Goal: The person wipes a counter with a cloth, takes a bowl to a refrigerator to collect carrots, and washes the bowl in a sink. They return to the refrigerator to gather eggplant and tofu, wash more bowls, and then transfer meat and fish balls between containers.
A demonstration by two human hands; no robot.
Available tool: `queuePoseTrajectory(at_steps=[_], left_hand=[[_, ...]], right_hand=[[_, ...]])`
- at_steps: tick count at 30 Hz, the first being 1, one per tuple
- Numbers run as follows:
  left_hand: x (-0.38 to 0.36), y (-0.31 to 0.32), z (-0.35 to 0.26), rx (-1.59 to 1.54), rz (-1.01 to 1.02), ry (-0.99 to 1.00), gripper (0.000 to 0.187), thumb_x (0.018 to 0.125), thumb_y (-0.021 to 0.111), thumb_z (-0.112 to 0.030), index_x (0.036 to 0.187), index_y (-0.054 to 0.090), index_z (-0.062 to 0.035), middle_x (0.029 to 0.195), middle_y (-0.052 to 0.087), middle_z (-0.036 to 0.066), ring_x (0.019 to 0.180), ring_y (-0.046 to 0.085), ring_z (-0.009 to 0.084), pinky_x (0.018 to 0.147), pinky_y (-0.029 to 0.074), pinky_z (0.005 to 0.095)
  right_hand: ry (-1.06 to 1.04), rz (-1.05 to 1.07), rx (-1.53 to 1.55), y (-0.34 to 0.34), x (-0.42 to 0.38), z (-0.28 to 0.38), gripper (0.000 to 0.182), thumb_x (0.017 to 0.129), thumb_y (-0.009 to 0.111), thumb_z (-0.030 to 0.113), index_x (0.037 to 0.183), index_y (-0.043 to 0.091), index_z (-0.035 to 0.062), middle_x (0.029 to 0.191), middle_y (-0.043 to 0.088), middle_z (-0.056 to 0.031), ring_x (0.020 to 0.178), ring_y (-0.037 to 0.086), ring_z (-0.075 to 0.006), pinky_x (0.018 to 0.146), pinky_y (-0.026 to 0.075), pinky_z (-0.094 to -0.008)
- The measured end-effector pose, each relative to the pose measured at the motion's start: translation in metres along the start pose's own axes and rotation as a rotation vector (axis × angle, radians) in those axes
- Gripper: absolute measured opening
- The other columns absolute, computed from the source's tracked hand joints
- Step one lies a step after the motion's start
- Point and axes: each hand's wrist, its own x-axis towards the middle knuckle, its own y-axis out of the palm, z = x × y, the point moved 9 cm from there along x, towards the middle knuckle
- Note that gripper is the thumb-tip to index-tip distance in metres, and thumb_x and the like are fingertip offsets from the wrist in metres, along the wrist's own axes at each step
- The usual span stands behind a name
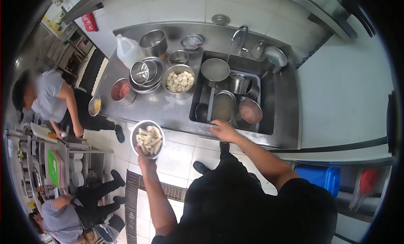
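My left hand grips a metal bowl from below, out over the floor in front of the counter. Pale, whitish cut pieces fill it. My right hand is at the front rim of the sink, fingers stretched toward the left and holding nothing I can see. Just beyond it in the sink stand a pot of cloudy liquid and a pot with pinkish contents. Under the faucet sits a round strainer, with a thin stream of water above it.
On the counter stand a pot of white cubes, stacked metal bowls, a pot with red meat and a white jug. Two co-workers are at the left. A blue bin stands at right.
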Motion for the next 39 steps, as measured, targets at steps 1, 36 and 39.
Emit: queuePoseTrajectory(at_steps=[1, 36, 39], left_hand=[[0.016, 0.001, -0.011, 0.007, -0.031, 0.019, 0.065, 0.108, 0.030, -0.057, 0.157, 0.034, -0.0145, 0.153, 0.047, 0.013, 0.136, 0.051, 0.0354, 0.106, 0.047, 0.0561], [0.110, 0.038, 0.012, -0.145, -0.440, 0.114, 0.077, 0.099, 0.064, -0.048, 0.145, 0.032, 0.0055, 0.137, 0.039, 0.021, 0.128, 0.046, 0.0356, 0.112, 0.047, 0.0501], [0.112, 0.023, 0.028, -0.142, -0.387, 0.097, 0.079, 0.100, 0.059, -0.050, 0.148, 0.030, 0.0052, 0.140, 0.038, 0.021, 0.132, 0.045, 0.0370, 0.113, 0.046, 0.0506]], right_hand=[[0.216, -0.003, 0.147, -0.013, 0.000, -0.045, 0.044, 0.096, 0.067, 0.035, 0.126, 0.063, 0.0034, 0.120, 0.069, -0.0191, 0.106, 0.068, -0.0312, 0.090, 0.054, -0.0401], [0.595, 0.499, 0.181, -0.285, 0.132, -0.294, 0.041, 0.092, 0.076, 0.037, 0.104, 0.067, -0.0003, 0.099, 0.063, -0.0081, 0.082, 0.065, -0.0177, 0.063, 0.062, -0.0315], [0.581, 0.427, 0.221, -0.285, 0.112, -0.288, 0.033, 0.088, 0.081, 0.030, 0.097, 0.066, 0.0016, 0.095, 0.061, -0.0058, 0.082, 0.062, -0.0153, 0.065, 0.059, -0.0304]])
